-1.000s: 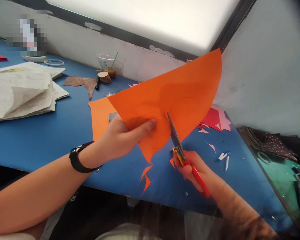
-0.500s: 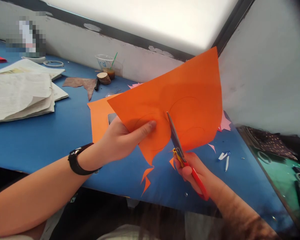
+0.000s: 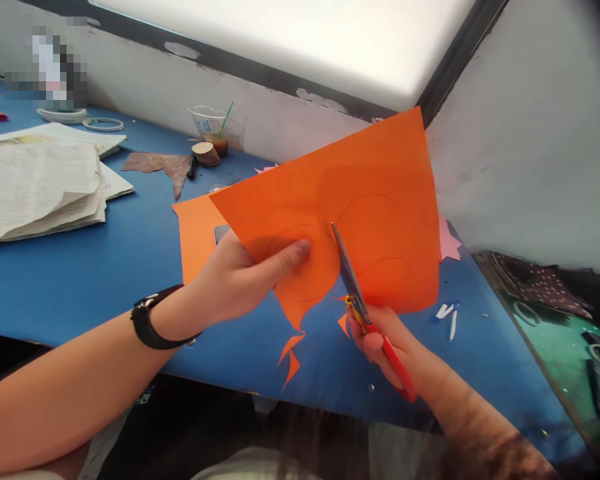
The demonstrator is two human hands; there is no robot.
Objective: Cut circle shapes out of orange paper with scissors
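My left hand (image 3: 253, 270) pinches a sheet of orange paper (image 3: 375, 160), thumb on top and fingers hidden behind it. Round pencil outlines show on the sheet, one of them under my thumb. Red-handled scissors (image 3: 353, 280) are in my right hand (image 3: 385, 340), with the blades pointing up and away from me. The blades lie in a cut beside the left circle, and the paper spreads apart on both sides of them. Orange offcuts (image 3: 291, 360) lie on the blue table below the sheet.
Another orange sheet (image 3: 195, 227) and a partly covered phone (image 3: 221, 233) lie beneath. Behind are a plastic cup (image 3: 215, 137), a wood piece (image 3: 206, 154) and a brown scrap (image 3: 157, 167). Newspapers (image 3: 40, 183) lie left; pens (image 3: 450, 317) and pink paper (image 3: 449, 241) are at right.
The orange sheet's upper right corner has dipped and shifted left, and its lower right edge hangs lower. Both hands keep nearly the same place and grip.
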